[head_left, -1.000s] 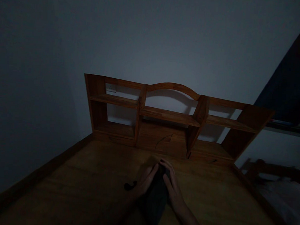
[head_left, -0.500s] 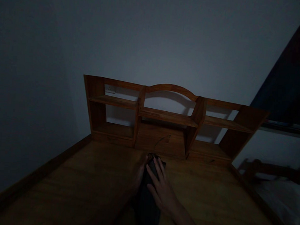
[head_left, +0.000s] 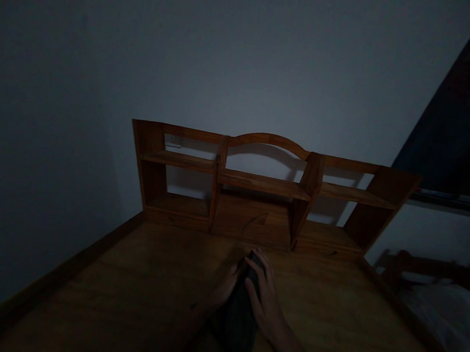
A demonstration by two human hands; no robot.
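Observation:
A long dark bundle (head_left: 241,319), wider toward me and narrowing at its far end, is held between my two hands over the wooden desktop. Its kind is hard to make out in the dim light. My left hand (head_left: 226,290) grips its left side near the far end, with most of the fingers hidden. From the right, my right hand (head_left: 264,296) wraps round the far end, its fingers curled over the top and the thumb along the side. The near end of the bundle runs toward the bottom edge of the view.
A wooden desk (head_left: 137,275) stretches around my arms. At its back stands a wooden shelf unit (head_left: 266,183) with open compartments. A wall socket (head_left: 173,140) shows behind the left part. At right lie a dark wooden rail (head_left: 429,265) and pale plastic or cloth (head_left: 443,309).
My right hand has closed from lying flat with spread fingers to curling over the bundle's far end. The bundle's tip has shifted slightly right and toward me.

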